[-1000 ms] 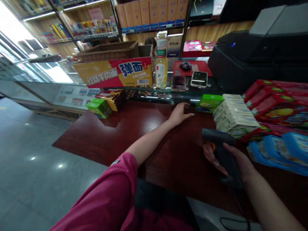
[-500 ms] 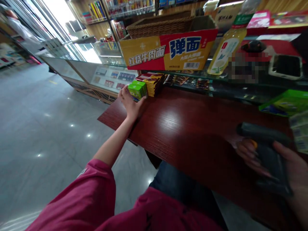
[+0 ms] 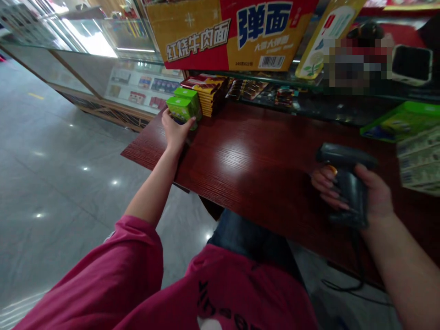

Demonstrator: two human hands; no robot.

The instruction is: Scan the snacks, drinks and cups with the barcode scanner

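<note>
The left hand (image 3: 175,133) is at the far left corner of the counter (image 3: 247,169). It is closed around a small green box (image 3: 180,110), thumb on one side and fingers on the other. The box is low on the counter, and I cannot tell if it is off the wood yet. A second green box (image 3: 188,95) is right behind it, touching. A stack of red and yellow packs (image 3: 209,94) stands just beside those, further in from the corner. The right hand (image 3: 373,197) is over the near right part of the counter and grips a dark scanner (image 3: 345,183) by its handle (the head sticks out to the left).

The step in hand looks like taking hold of the box. Getting it free would call for a pull toward the near side of the counter, away from the box behind, without bumping the stack.

The counter's left edge is very close to the box, with only floor past it. The middle of the counter is open wood, with lots of room between the two hands. A big noodle carton (image 3: 233,32) sits above the counter's far side, so there is little room to lift high there.
</note>
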